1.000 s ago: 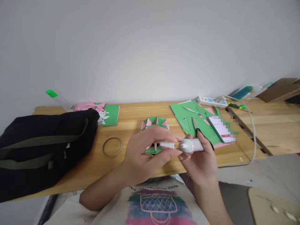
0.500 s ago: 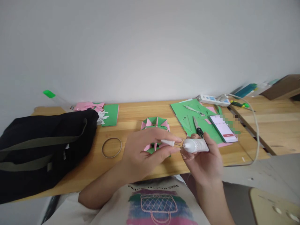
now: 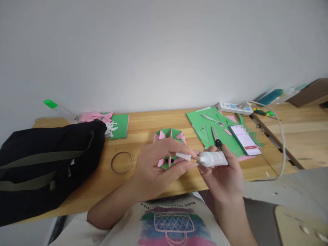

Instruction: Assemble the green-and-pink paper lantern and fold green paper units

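My left hand (image 3: 160, 169) is closed, pinching a small white tapered cap (image 3: 183, 156) between thumb and fingers. A thin pin shows at the cap's right end, close to the bottle's tip; whether they touch I cannot tell. My right hand (image 3: 225, 177) wraps round a white glue bottle (image 3: 214, 159), held on its side with the nozzle facing left. Behind my left hand, partly covered by it, a round folded-paper piece (image 3: 171, 132) in green and pink rests on the table.
A black bag (image 3: 51, 171) and a ring (image 3: 121, 162) lie on the left. Green paper (image 3: 128, 124) sits behind. To the right are a green sheet (image 3: 202, 119), scissors (image 3: 216, 139), a phone (image 3: 244, 140) and a power strip (image 3: 233, 108) with its cable.
The bottle's nozzle has turned slightly and sits a little nearer the capped pin. Both hands keep their hold. The camera view has shifted slightly.
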The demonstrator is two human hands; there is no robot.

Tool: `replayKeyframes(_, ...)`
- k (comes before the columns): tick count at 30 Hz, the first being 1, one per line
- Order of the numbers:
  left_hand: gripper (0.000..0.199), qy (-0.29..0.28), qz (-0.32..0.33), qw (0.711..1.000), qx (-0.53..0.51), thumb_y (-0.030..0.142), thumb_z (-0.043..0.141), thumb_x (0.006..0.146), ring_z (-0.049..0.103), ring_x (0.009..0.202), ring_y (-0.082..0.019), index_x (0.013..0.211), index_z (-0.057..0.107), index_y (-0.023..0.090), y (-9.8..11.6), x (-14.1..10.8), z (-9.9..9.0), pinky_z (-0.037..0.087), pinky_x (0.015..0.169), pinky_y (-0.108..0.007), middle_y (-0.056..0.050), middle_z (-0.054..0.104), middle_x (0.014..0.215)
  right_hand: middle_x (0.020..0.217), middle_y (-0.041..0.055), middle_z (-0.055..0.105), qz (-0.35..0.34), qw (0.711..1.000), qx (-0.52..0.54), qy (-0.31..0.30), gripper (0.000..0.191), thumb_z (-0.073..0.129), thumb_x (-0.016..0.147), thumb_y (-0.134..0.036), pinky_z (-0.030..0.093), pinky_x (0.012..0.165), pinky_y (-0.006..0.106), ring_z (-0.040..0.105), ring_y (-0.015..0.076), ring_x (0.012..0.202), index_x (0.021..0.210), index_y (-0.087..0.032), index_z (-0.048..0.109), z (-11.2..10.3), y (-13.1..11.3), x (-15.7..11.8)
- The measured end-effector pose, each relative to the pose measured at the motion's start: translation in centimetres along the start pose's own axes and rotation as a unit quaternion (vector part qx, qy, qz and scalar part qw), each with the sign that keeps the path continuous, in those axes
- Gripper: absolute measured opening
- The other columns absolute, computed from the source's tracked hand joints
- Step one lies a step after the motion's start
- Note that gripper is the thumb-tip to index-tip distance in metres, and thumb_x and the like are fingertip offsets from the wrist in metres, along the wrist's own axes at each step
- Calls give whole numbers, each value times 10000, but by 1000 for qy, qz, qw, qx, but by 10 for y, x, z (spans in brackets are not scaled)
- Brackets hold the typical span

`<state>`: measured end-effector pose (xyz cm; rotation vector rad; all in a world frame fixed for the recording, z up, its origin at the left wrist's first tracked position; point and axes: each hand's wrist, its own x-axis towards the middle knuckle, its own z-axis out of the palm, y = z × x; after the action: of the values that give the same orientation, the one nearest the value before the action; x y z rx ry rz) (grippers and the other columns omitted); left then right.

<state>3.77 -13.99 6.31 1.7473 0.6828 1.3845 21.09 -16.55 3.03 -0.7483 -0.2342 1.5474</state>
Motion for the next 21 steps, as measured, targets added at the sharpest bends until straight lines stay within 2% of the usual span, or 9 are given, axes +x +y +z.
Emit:
replayKeyframes(4, 112, -5, -1, 1000, 1, 132, 676, 776, 696, 755, -161, 872, 662, 187, -1, 0, 0, 573, 713, -291, -39, 730, 839, 610, -9, 679, 5, 1000, 8, -3, 159, 727, 674, -314, 486, 404, 169, 590, 86, 486, 665, -161, 686, 0, 0, 1)
replayKeyframes(10, 98, -4, 6, 999, 38, 149, 681, 779, 698, 753, -154, 861, 662, 199, -1, 1, 0, 553, 733, -289, -22, 741, 830, 603, 1, 680, -6, 1000, -6, 8, 170, 676, 731, -327, 503, 418, 198, 573, 91, 441, 660, -174, 682, 0, 0, 1)
replayKeyframes(16, 110, -28, 63, 985, 161, 172, 653, 815, 695, 736, -147, 911, 648, 227, -1, 5, -6, 520, 731, -279, 41, 729, 655, 571, -31, 648, -71, 996, -54, -18, 197, 693, 714, -356, 502, 426, 197, 603, 99, 442, 666, -165, 684, -2, -5, 1)
replayKeyframes(21, 87, -51, 91, 966, 237, 179, 638, 825, 684, 678, -130, 900, 636, 224, -4, 7, -12, 505, 646, -250, 34, 755, 757, 597, -3, 648, -166, 979, -117, 6, 269, 651, 760, -405, 502, 422, 241, 600, 119, 432, 655, -159, 685, -2, -10, -1)
